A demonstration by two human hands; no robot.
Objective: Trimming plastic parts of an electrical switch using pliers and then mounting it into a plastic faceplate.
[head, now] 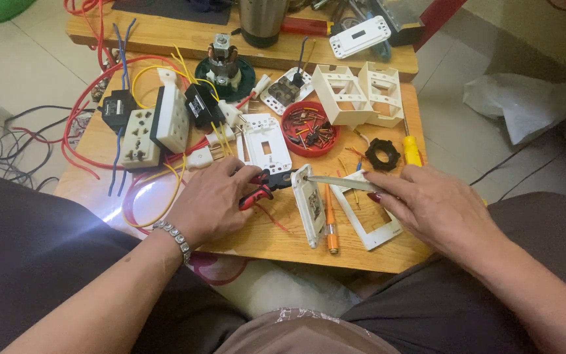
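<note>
Here the left hand (214,200) gripped red-handled pliers (263,189), their nose meeting a white switch module (308,204) standing on edge near the middle of the wooden board (263,239). The right hand (430,206) pinched a thin metal blade (335,181), its tip touching the module's top. An orange screwdriver (330,223) lay just right of the module; a red dish of screws (309,128) sat farther off.

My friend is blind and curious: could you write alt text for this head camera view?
Seen from above, a person's left hand grips red-handled pliers while the right hand holds a thin metal blade against a white switch plate standing on edge. The small wooden table is strewn with sockets, red and yellow wires, and a red dish of screws.
</note>
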